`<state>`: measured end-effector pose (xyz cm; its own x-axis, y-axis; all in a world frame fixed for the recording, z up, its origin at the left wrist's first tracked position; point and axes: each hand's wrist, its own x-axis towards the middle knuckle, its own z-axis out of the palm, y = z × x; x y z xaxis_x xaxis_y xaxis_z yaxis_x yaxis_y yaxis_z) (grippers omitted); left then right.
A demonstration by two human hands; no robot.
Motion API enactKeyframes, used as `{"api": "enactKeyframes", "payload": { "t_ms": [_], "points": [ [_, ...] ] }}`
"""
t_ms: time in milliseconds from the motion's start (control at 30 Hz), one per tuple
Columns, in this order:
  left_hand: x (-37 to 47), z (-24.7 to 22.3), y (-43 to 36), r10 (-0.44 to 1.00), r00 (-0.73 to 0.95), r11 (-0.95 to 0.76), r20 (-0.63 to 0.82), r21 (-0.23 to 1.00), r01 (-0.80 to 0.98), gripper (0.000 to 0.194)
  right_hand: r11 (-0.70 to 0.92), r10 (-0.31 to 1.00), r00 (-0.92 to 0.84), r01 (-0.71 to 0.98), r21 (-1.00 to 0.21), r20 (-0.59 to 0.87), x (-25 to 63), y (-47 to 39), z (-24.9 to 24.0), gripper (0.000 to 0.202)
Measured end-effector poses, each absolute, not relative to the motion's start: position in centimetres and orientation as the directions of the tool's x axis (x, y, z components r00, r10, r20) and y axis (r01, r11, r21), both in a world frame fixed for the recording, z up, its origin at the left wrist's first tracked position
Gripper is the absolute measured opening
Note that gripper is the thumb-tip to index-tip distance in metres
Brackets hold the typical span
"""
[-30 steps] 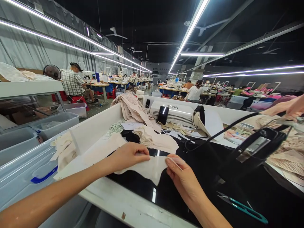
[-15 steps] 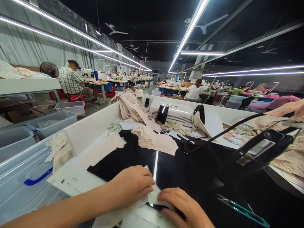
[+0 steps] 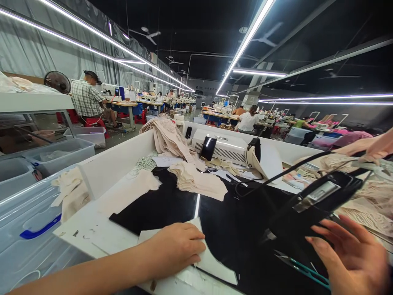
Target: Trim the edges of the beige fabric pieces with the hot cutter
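My left hand (image 3: 176, 248) lies over a pale cut piece (image 3: 215, 262) at the near edge of the black work surface (image 3: 242, 229), fingers together and pressing on it. At the lower right, my right hand (image 3: 353, 254) is raised with its fingers apart and nothing in it, slightly blurred. Beneath and beside it are teal-handled thread snips (image 3: 303, 268). Past that hand stands a black clamp-like device (image 3: 319, 196) with a metal plate. A stack of cream fabric pieces (image 3: 196, 180) rests farther back on the black surface.
Another person's hand (image 3: 376, 145) is at the right edge by the device and cable. A white slotted machine (image 3: 222, 145) and draped fabric strips (image 3: 166, 137) stand at the back. Clear bins (image 3: 61, 157) are at left. A person in a checked shirt (image 3: 86, 98) sits beyond.
My right hand has left the pale piece and moved right, opening near the snips. My left hand remains on the piece, more of which now shows. The view has shifted slightly.
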<state>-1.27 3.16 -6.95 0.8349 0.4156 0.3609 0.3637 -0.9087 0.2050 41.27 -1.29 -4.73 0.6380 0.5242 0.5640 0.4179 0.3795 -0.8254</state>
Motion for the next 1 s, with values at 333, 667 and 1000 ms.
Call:
{"api": "enactKeyframes", "payload": {
  "t_ms": [333, 667, 1000],
  "points": [
    [-0.9, -6.6, 3.2, 0.321, 0.857, -0.941, 0.403, 0.238, 0.241, 0.022, 0.515, 0.633, 0.565, 0.204, -0.832, 0.53, 31.8, 2.9, 2.7, 0.061],
    [0.8, -5.0, 2.9, 0.338, 0.853, -0.936, 0.397, 0.234, 0.262, 0.022, 0.662, 0.643, 0.506, 0.009, -0.749, 0.575, 24.7, 4.4, 1.6, 0.063],
    [1.6, -5.3, 2.6, 0.331, 0.877, -0.943, 0.348, 0.097, 0.318, 0.021, 0.668, 0.694, 0.456, -0.119, -0.735, 0.557, 21.6, 6.7, 0.4, 0.062]
  ]
}}
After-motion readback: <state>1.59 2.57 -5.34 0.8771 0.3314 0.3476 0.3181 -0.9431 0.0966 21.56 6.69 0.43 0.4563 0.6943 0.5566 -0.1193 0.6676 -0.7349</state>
